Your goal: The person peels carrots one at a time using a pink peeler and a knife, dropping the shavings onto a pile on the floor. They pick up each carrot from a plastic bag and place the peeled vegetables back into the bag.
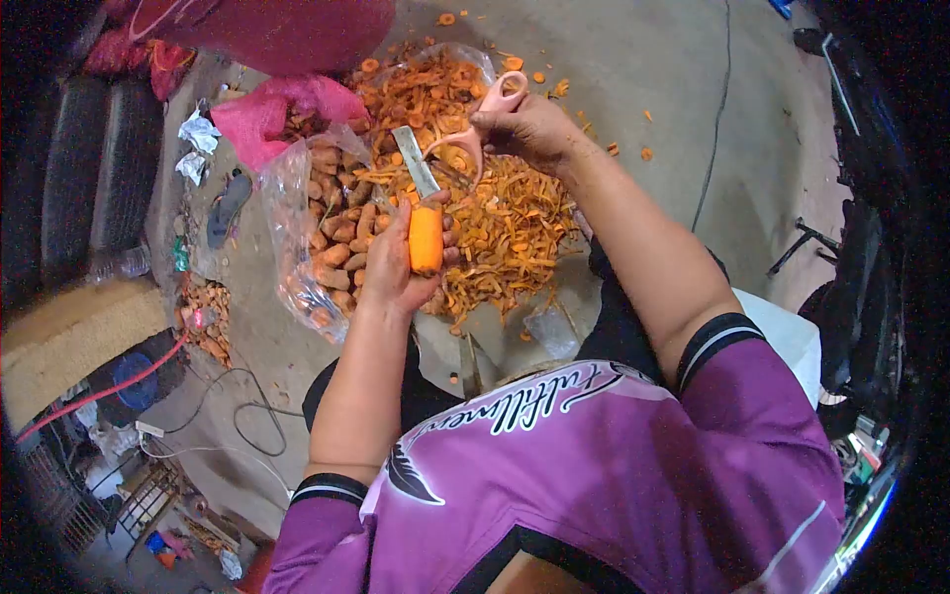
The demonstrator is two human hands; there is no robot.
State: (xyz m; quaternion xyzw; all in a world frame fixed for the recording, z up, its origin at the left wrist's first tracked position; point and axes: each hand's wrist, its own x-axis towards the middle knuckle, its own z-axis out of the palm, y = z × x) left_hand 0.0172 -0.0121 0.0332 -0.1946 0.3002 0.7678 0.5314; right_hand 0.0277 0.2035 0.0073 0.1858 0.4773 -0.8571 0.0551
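My left hand (393, 259) is wrapped round a peeled orange carrot (427, 241), held upright with its cut end toward me. My right hand (534, 134) grips the pink handle of a peeler (503, 94), whose wide metal blade (416, 163) is just beyond the carrot's far end. Under both hands spreads a heap of orange peelings (510, 223). Unpeeled carrots (336, 243), brown and dusty, lie in a clear plastic bag (287, 223) left of my left hand.
A large red tub (297, 35) stands at the far left, beside a pink mesh sack (287, 109). A sandal (230, 208) and crumpled paper (198, 132) lie on the concrete floor. Tyres (74, 163) stand along the left edge. A dark cable (714, 119) crosses the floor at right.
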